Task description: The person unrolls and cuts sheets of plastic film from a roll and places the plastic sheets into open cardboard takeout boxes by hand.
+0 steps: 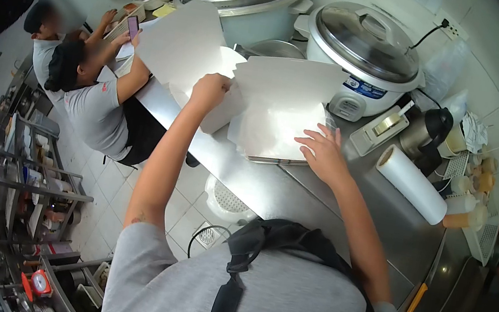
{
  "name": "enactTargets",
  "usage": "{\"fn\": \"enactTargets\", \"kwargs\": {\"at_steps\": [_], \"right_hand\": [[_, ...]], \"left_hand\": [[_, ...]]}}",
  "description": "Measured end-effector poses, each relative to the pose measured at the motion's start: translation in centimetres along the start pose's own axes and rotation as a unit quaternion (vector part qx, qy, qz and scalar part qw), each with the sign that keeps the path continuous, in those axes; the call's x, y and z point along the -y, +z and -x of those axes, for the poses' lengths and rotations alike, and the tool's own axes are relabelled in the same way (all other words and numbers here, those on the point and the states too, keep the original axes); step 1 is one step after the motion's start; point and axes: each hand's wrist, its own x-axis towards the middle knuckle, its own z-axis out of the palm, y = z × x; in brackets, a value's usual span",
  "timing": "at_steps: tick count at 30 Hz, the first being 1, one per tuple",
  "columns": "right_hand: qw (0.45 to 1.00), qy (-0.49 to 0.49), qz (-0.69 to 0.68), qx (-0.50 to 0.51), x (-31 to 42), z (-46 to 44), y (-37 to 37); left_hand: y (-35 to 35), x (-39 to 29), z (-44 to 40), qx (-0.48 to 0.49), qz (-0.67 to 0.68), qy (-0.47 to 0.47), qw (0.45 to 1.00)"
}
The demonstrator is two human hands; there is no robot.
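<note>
Over the steel counter (224,168), the white carton (180,37) on your left should feel light and stiff but easily creased; take it by a folded side, not the broad flap. It looks plain and smooth. The card stack (286,87) beside it, probably heavier and slippery, suits a hold along its layered edge; its white face shines. Your right hand (323,149) spreads its fingers at the stack's right side; your left hand (209,91) curls closed, seemingly pinching the carton.
</note>
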Motion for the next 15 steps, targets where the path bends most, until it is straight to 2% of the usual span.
{"fn": "enactTargets", "kwargs": {"at_steps": [1, 3, 6, 10, 13, 15], "right_hand": [[0.999, 0.013, 0.039, 0.0, 0.0, 0.2, 0.3], [0.999, 0.025, 0.023, -0.026, -0.6, 0.2, 1.2], [0.998, 0.045, 0.009, -0.042, -0.9, 0.1, 2.1], [0.997, 0.056, 0.023, -0.044, -0.3, -0.1, 2.3], [0.991, 0.023, 0.064, -0.119, 0.8, -0.2, 1.8], [0.985, -0.005, 0.045, -0.164, 2.1, -0.5, 0.7]], "left_hand": [[-0.4, -0.2, 0.5, -0.062, 0.044, 0.008, 0.997], [-1.2, -0.2, 1.4, -0.182, 0.135, 0.019, 0.974], [-4.1, -3.1, 2.6, -0.264, 0.231, -0.014, 0.936], [-3.8, -4.0, 3.7, -0.282, 0.144, 0.01, 0.949], [-3.9, -4.1, 4.3, -0.275, 0.064, 0.028, 0.959], [-4.2, -4.3, 4.8, -0.282, 0.037, 0.04, 0.958]]}}
